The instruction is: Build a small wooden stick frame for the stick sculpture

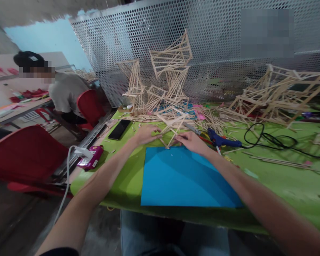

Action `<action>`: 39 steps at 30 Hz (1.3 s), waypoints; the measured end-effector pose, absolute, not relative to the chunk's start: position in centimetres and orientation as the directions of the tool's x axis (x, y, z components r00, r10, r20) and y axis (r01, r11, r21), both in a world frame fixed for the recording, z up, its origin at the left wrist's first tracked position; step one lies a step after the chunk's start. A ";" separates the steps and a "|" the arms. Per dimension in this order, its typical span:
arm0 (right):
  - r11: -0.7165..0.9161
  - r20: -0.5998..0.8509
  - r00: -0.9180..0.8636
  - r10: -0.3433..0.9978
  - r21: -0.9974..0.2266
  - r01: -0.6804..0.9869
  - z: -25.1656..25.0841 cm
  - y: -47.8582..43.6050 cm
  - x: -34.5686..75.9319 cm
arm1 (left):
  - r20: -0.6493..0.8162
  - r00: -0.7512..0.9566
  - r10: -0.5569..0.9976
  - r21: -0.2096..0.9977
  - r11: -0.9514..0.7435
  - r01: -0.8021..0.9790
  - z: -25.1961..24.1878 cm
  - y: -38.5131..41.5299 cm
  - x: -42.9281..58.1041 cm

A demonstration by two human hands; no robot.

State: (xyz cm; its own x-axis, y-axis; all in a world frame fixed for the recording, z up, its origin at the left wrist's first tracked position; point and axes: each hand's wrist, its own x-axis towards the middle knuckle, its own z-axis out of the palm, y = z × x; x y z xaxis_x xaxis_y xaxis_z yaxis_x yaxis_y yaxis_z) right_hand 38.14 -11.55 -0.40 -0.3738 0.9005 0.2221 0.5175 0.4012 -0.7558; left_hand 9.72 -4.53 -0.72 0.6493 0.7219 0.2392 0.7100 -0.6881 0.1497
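Your two bare hands meet over a green-covered table (122,174), with a small frame of thin wooden sticks (172,130) between them. The frame stands tilted, its lowest corner at the far edge of a blue sheet (186,177). Your right hand (192,141) appears to pinch one of its sticks between thumb and fingertips. Your left hand (147,134) reaches to the opposite side, fingers loosely curved; whether they grip a stick or only touch it, you cannot tell from this view.

The frame should feel very light and dry, not slippery. Each stick looks stiff but likely to snap if squeezed or bent, and the corner joints are probably the weakest points. A gentle pinch along the sticks, close to a corner but off the joint, seems the safest hold. A blue glue gun (224,139) lies beyond your right hand.
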 end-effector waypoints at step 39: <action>0.362 0.223 -0.358 0.907 0.022 0.932 -5.4 -5.9 42.6 | 0.110 0.732 0.673 0.389 -0.707 0.591 -0.6 -2.3 6.5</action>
State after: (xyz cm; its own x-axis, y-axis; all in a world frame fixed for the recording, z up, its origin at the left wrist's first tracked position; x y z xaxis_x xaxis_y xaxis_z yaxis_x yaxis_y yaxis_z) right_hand 42.62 -5.86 -5.36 -0.3578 0.9068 0.2231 0.9318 0.3622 0.0223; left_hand 6.50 -2.33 -0.62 0.7318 0.6726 0.1100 0.5910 -0.7067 0.3890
